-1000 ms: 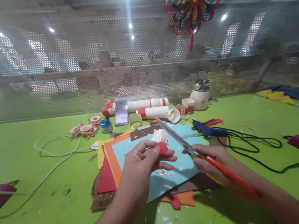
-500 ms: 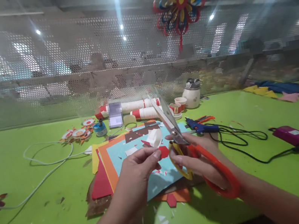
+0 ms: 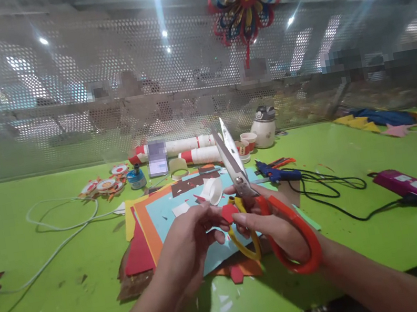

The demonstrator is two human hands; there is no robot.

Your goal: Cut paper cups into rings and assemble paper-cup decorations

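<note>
A small red paper piece (image 3: 230,212) is between my two hands above the light blue sheet (image 3: 152,203). My left hand (image 3: 189,242) is closed, its fingertips at the left edge of the piece, partly hidden behind it. My right hand (image 3: 278,227) is wrapped round scissors (image 3: 238,180) with an orange handle loop and a yellow one, blades pointing up and slightly apart. The right thumb tip touches the red piece. Just beyond the fingers lies a curved white cup scrap (image 3: 212,190) with paper bits. A red paper shape (image 3: 237,273) lies on orange paper near me.
Behind the papers are stacked paper cups (image 3: 200,156), a phone (image 3: 157,159), a tape roll (image 3: 180,173), a blue glue bottle (image 3: 136,177) and a white flask (image 3: 263,128). At right, a blue glue gun (image 3: 279,172) has a black cord to a purple power strip (image 3: 411,185).
My right thumb and fingers have come to the red piece, and the left fingers have curled. The scissors have tilted more upright. The whole view has shifted slightly.
</note>
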